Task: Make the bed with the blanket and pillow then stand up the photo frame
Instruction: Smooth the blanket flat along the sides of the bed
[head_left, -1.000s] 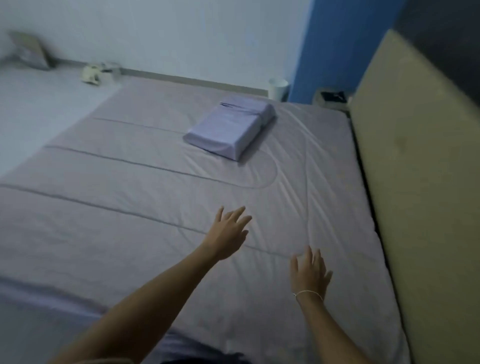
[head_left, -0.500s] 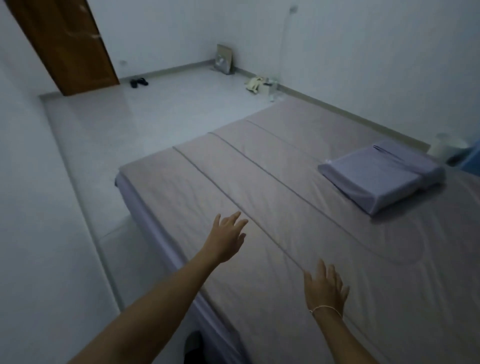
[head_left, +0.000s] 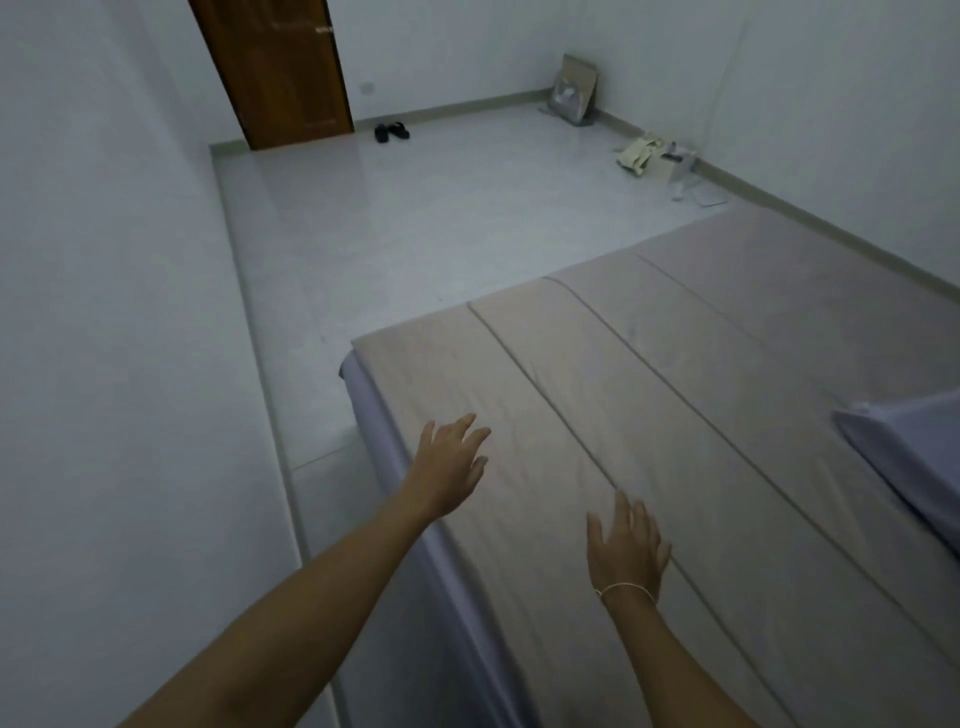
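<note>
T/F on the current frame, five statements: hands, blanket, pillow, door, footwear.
1. Both hands hold nothing. True: the left hand and right hand are open, fingers spread, above the blanket.
2. The blanket is bunched in a heap. False: it lies spread flat over the bed, with long seam lines running across it.
3. The pillow is on the floor. False: it lies on the bed at the right edge of the view, only partly in frame.
4. A brown wooden door stands in the far corner. True.
5. Dark slippers lie on the bed. False: they are on the floor near the door.
</note>
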